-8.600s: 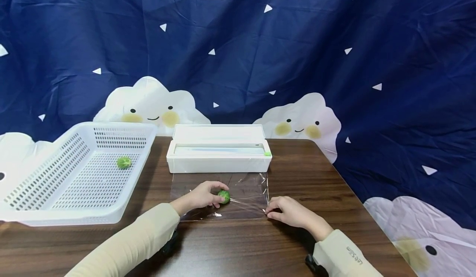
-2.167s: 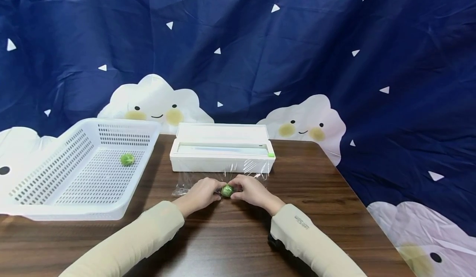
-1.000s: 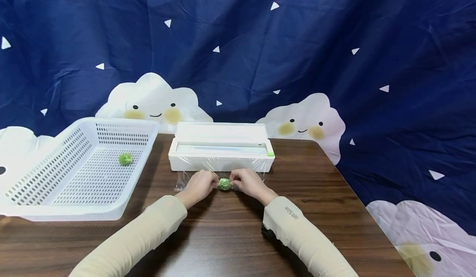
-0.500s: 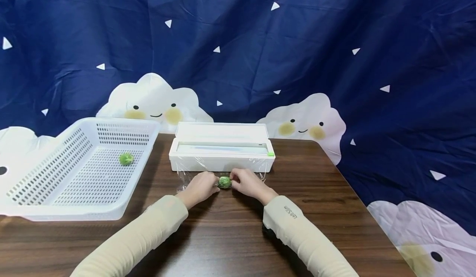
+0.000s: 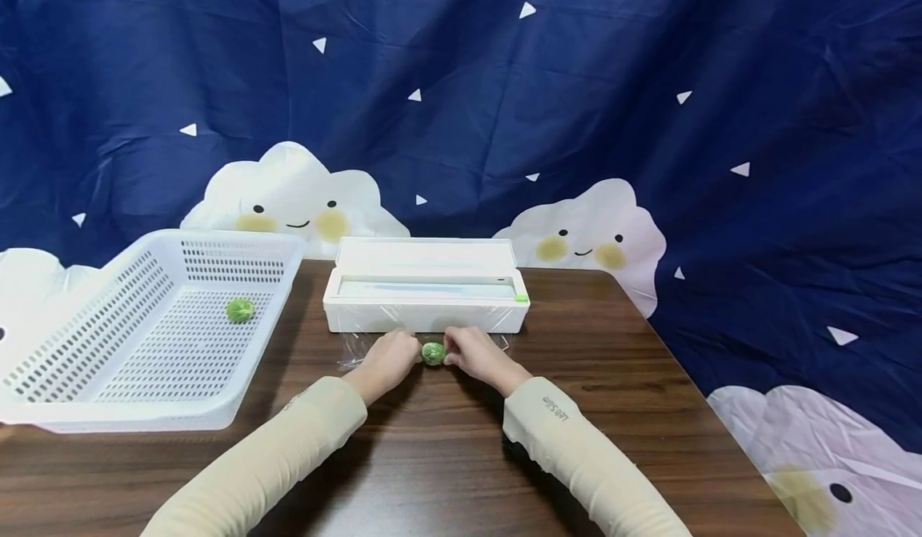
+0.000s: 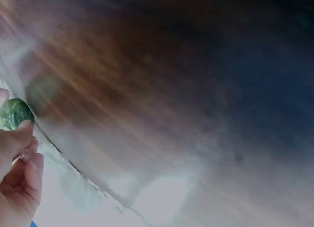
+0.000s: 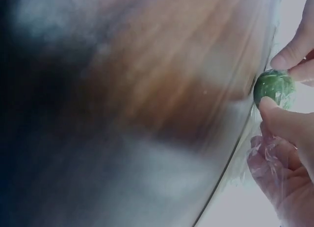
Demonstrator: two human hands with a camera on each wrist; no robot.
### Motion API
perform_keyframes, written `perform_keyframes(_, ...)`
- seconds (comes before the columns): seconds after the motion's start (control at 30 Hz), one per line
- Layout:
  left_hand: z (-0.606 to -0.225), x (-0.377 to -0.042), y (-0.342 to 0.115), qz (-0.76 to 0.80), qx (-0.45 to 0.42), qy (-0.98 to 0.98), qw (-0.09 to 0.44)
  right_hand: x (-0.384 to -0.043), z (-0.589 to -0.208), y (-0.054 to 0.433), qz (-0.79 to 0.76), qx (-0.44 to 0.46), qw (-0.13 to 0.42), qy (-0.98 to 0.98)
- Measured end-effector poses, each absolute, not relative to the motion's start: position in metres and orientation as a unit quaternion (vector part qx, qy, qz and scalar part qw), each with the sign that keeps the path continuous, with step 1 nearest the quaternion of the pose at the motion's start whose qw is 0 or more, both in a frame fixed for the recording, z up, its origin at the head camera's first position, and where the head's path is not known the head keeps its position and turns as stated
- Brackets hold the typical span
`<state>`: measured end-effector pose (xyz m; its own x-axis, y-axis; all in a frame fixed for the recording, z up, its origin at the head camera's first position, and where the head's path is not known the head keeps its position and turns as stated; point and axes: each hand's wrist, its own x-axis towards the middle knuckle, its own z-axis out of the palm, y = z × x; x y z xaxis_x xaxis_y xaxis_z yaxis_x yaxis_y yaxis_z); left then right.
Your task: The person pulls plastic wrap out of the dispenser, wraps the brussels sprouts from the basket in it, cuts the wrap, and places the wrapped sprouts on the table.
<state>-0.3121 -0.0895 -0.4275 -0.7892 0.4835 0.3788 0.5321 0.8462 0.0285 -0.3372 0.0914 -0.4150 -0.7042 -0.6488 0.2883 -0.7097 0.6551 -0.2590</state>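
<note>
A small green Brussels sprout, wrapped in clear plastic wrap, sits on the table between my two hands. From the left, my left hand pinches gathered wrap at the sprout's side. My right hand does the same from the right. In the left wrist view, the thumb lies against the sprout and crumpled film shows between the fingers. The right wrist view has the thumb touching the sprout, with film bunched over the curled fingers. A sheet of wrap runs back to the white dispenser box.
Behind my hands the dispenser's lid stands raised, and a green cutter slider sits at its right end. At left is a white perforated basket holding another sprout. A blue curtain hangs behind the wooden table.
Earlier the film lay flat, my left hand held the sprout and my right pinched a film corner. Now the sprout is rolled in film closer to the box, with both hands at its ends.
</note>
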Motion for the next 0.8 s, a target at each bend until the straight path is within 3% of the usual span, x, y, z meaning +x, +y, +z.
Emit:
perform_keyframes(0.3, -0.4271, -0.3157, -0.0918, -0.044, -0.292, -0.933, 0.204, -0.3403, -0.4142, 0.0949, 0.175, 0.364, 0.092, -0.91)
perform_keyframes(0.8, -0.424, -0.3137, -0.0942, -0.036, -0.321, -0.931, 0.171, -0.3422, -0.4145, 0.0986, 0.182, 0.411, 0.074, -0.89)
